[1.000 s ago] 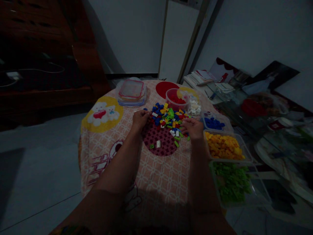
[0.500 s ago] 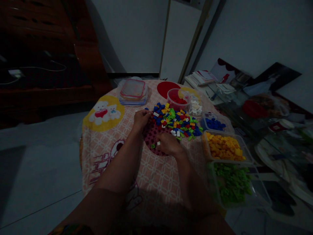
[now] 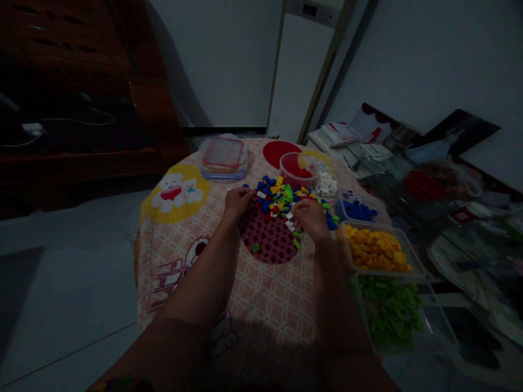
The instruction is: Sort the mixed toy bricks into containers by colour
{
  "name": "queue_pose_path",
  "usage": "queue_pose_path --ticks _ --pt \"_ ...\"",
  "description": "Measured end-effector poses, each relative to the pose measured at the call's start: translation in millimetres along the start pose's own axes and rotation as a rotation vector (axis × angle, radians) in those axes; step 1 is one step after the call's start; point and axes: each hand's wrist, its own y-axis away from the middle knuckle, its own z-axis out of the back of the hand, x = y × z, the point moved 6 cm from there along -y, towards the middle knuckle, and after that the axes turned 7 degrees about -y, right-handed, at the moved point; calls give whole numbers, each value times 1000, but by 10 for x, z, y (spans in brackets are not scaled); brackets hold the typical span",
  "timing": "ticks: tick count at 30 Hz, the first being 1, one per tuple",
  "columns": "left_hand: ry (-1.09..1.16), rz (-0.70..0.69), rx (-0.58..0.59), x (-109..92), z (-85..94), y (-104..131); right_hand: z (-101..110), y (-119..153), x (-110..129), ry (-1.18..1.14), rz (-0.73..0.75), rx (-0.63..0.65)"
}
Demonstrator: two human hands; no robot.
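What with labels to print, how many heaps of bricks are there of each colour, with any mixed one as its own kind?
Red heap: 1
White heap: 1
Blue heap: 1
Yellow heap: 1
Green heap: 1
Mixed heap: 1
Total: 6

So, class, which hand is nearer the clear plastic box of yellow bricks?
Right. The right hand is left of the box, at the right side of the multicoloured brick pile; the left hand is farther left, beside the pile.
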Motion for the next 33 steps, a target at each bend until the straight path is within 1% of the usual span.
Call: queue_pose_path --ticks 3,6,8,10,12,15,17,20,22,23,26,29,33 --pt "0 6 0 21 -3 -6 385 -311 33 -195 61 -310" --pt "-11 -9 -1 27 4 -10 773 -583 88 -317 153 -613" --pt "-18 -16 1 20 9 -8 929 -698 131 -340 210 -695" --pt "-21 -7 1 14 13 -5 980 -724 147 -349 228 -699" --pt "-22 -1 4 7 13 -1 922 -666 141 -346 211 -630" --pt "-29 -2 5 -2 10 7 712 -484 133 -274 168 -431" --pt "-25 -6 1 -4 11 14 555 -358 128 -158 114 -268" --pt "-16 -4 0 4 12 18 348 -221 106 87 11 2" --pt "-16 -3 3 12 11 14 250 -164 81 233 -42 146" --pt "-16 -3 5 16 10 9 213 -147 68 287 -60 198" --pt "-14 1 7 31 8 -5 126 -136 35 399 -72 276" --pt "-20 2 5 31 11 -9 50 -143 32 489 -19 306" --pt "-18 0 12 11 8 1 -32 -117 14 537 -18 369"
